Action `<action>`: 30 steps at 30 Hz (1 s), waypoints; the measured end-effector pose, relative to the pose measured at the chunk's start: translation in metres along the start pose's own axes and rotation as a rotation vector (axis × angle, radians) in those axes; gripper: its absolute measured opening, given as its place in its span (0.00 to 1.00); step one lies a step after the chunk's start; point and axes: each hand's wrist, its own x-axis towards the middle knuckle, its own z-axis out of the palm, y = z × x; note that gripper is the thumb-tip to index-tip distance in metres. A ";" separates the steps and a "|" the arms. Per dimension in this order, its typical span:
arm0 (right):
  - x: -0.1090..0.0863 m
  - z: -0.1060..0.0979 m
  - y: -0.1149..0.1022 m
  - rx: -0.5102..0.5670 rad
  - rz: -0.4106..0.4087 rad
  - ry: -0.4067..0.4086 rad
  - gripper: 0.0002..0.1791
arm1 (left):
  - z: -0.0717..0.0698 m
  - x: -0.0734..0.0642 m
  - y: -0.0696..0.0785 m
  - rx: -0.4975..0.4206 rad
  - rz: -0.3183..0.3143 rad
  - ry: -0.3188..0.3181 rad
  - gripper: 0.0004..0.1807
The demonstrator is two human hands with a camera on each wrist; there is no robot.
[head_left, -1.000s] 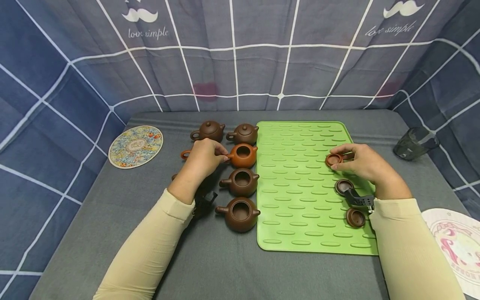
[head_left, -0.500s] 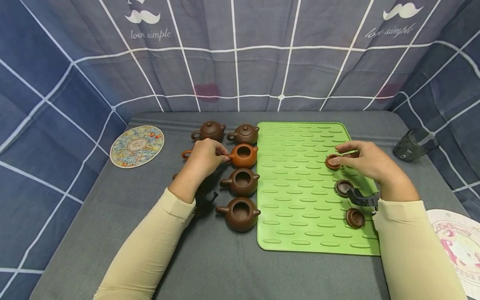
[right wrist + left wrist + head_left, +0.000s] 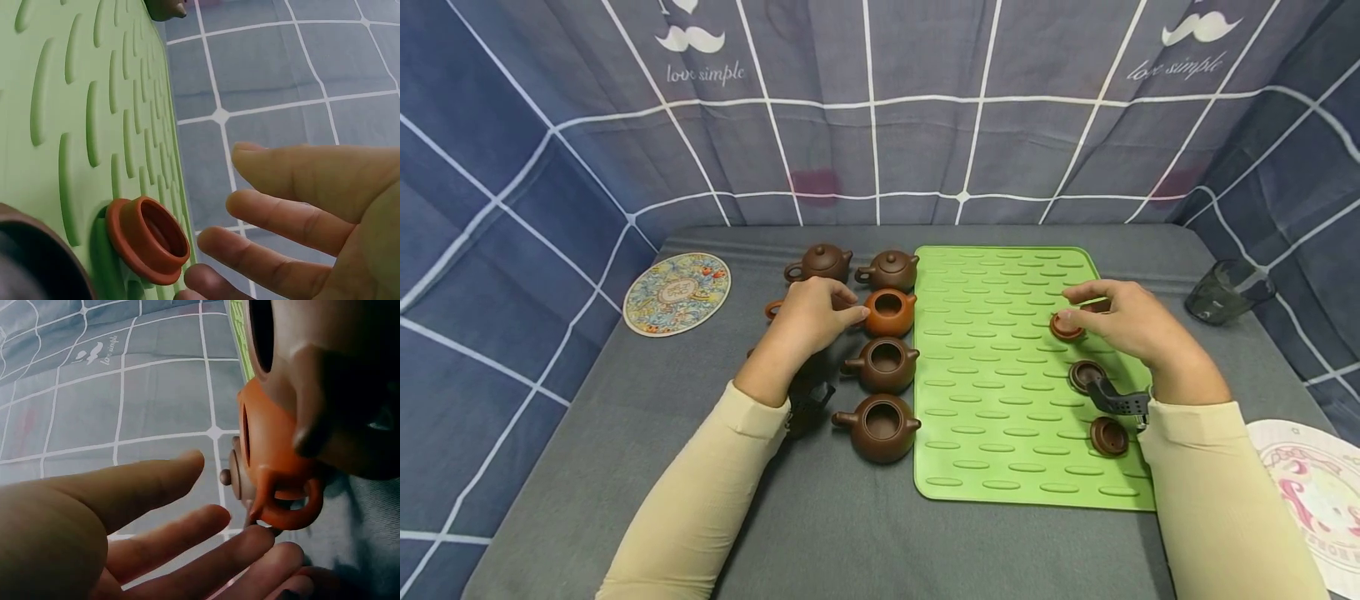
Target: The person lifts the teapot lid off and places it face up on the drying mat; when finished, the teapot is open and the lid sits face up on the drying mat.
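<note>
My left hand (image 3: 808,321) is by the handle of a lidless orange teapot (image 3: 895,327). In the left wrist view, its thumb and fingers are spread apart, and nothing is gripped near the orange handle (image 3: 290,519). On the green mat (image 3: 992,375), an upturned orange lid (image 3: 150,240) lies beside my right hand (image 3: 1127,329). That hand's fingers are extended and stand apart from the lid in the right wrist view. Two upturned brown lids, one nearer the lid (image 3: 1084,379) and one lower (image 3: 1109,437), also lie on the mat.
Lidless brown teapots (image 3: 882,446) and lidded ones (image 3: 891,271) stand left of the mat. My left arm partly hides others, including another orange handle (image 3: 772,309). A patterned round coaster (image 3: 676,294), a dark glass (image 3: 1225,290) and a white plate (image 3: 1311,492) flank them.
The left fingers have let go of the orange teapot's handle. The right hand has released the orange lid, which now lies on the mat.
</note>
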 end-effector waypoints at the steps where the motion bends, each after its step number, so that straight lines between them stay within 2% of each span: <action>1: 0.000 0.000 0.000 -0.005 0.000 0.008 0.31 | -0.001 -0.001 0.001 -0.002 0.001 0.007 0.18; 8: 0.000 -0.003 -0.005 -0.035 -0.010 0.042 0.31 | -0.023 0.001 0.014 -0.018 0.056 0.091 0.15; 11: 0.000 -0.004 -0.014 -0.051 -0.026 0.056 0.31 | -0.032 0.008 0.021 -0.017 0.070 0.108 0.15; 14: 0.002 -0.003 -0.027 -0.059 -0.050 0.061 0.31 | -0.036 0.019 0.028 -0.004 0.078 0.108 0.15; 20: 0.014 0.010 -0.067 0.005 -0.114 0.050 0.28 | -0.028 0.047 0.030 0.036 0.044 0.072 0.15; 26: 0.040 0.032 -0.105 0.062 -0.230 0.014 0.23 | -0.015 0.069 0.013 0.059 -0.034 0.034 0.14; 30: 0.062 0.046 -0.124 0.059 -0.318 0.010 0.21 | -0.009 0.077 0.004 0.060 -0.038 0.017 0.15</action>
